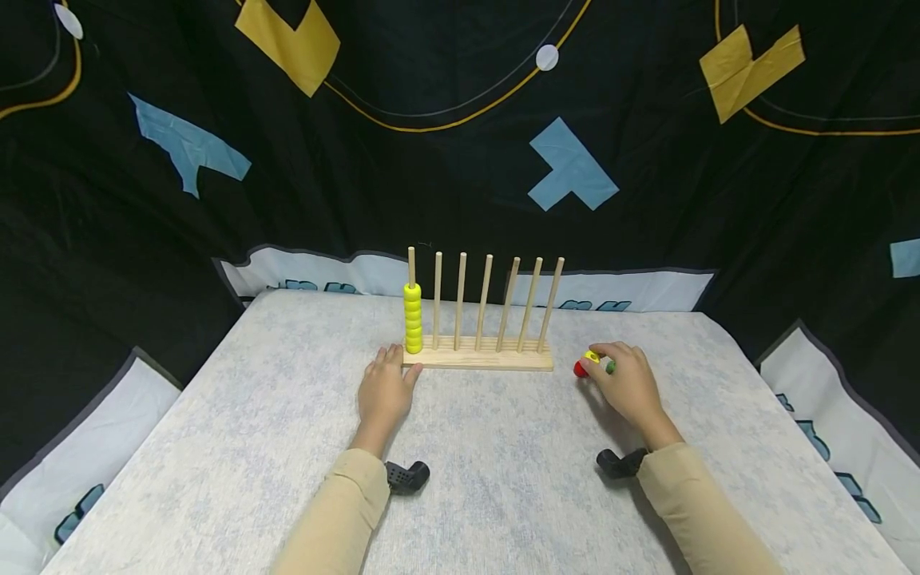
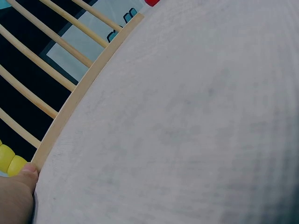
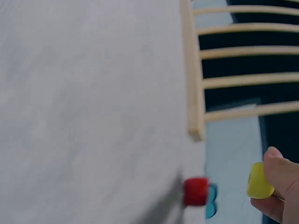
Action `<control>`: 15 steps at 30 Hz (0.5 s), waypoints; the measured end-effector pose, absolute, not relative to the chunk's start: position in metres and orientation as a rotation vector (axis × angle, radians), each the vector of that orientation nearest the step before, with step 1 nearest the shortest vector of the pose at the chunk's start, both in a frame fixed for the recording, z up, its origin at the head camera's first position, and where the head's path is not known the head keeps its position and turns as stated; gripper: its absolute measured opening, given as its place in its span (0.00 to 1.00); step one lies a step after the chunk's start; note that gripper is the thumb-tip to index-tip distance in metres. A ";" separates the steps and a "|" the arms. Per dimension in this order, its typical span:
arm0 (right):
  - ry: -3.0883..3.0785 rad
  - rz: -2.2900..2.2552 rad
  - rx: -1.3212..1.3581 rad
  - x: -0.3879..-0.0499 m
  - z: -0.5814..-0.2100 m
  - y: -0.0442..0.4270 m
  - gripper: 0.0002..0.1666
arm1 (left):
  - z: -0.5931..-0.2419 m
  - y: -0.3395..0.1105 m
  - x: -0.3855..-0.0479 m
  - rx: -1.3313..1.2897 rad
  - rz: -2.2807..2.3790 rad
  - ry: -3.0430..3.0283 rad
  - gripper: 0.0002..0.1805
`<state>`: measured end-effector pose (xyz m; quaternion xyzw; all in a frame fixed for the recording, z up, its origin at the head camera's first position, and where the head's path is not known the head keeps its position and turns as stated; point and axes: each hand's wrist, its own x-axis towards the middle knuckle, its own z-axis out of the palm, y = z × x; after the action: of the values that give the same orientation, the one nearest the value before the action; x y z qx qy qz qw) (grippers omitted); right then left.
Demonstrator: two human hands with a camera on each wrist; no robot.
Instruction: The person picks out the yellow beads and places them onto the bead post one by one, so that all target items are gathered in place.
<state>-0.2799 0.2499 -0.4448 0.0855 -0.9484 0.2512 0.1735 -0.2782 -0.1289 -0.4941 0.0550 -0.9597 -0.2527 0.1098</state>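
A wooden peg rack with a row of upright rods stands on the table. Several yellow beads are stacked on its leftmost rod; the other rods are bare. My left hand holds the rack's left end, its thumb on the front edge and its fingers along the side. Right of the rack, my right hand pinches a yellow bead between thumb and finger, above the table. A red bead lies just under that hand. Partly hidden by the fingers is a green bead.
A pale mottled cloth covers the table. Behind it hangs a black curtain with blue and gold tape pieces. A dark wrist camera juts from the left wrist, another camera from the right.
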 end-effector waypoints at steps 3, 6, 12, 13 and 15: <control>-2.655 0.756 0.279 -0.281 -0.435 0.238 0.22 | -0.494 -0.129 -0.278 0.165 -0.745 -2.821 0.37; -2.635 0.802 0.321 -0.282 -0.423 0.224 0.23 | -0.493 -0.128 -0.278 0.170 -0.745 -2.821 0.37; -2.600 0.833 0.437 -0.282 -0.397 0.191 0.24 | -0.492 -0.128 -0.278 0.177 -0.731 -2.822 0.37; -2.593 0.839 0.456 -0.283 -0.392 0.186 0.24 | -0.492 -0.128 -0.278 0.177 -0.727 -2.824 0.37; -2.576 0.850 0.495 -0.284 -0.382 0.174 0.24 | -0.492 -0.128 -0.277 0.176 -0.724 -2.825 0.37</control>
<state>-0.2842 0.1742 -0.3825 0.1763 -0.9171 0.3025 0.1907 -0.2773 -0.1277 -0.4919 0.0598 -0.9611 -0.2464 0.1097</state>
